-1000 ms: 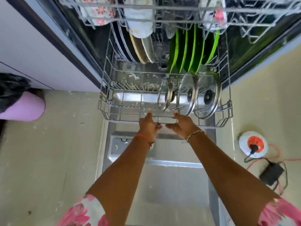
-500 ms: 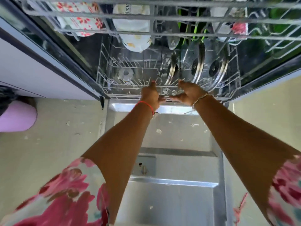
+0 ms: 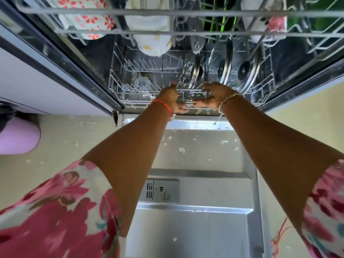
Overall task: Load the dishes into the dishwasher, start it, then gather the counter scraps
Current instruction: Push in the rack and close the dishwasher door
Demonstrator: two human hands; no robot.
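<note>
The dishwasher's lower rack (image 3: 119, 86) sits inside the tub, holding glass pot lids (image 3: 240, 71) on its right side. My left hand (image 3: 172, 98) and my right hand (image 3: 210, 95) both rest side by side on the rack's front rail, fingers curled over the wire. Above, the upper rack (image 3: 186, 13) carries floral cups (image 3: 85, 21) and a white bowl (image 3: 152, 45). Green plates (image 3: 217, 23) show behind its wires. The open door (image 3: 195, 220) lies flat below my arms, with the detergent dispenser (image 3: 160, 190) in its panel.
White food scraps (image 3: 182, 150) dot the door's inner face and the floor on the left. A lilac bin (image 3: 16, 136) stands at the far left edge. White cabinet fronts (image 3: 37, 86) flank the dishwasher. A red cable (image 3: 279, 239) lies at lower right.
The lower rack has slid from fully pulled out over the door back into the tub, with both hands following it forward. The green plates are now mostly hidden behind the upper rack.
</note>
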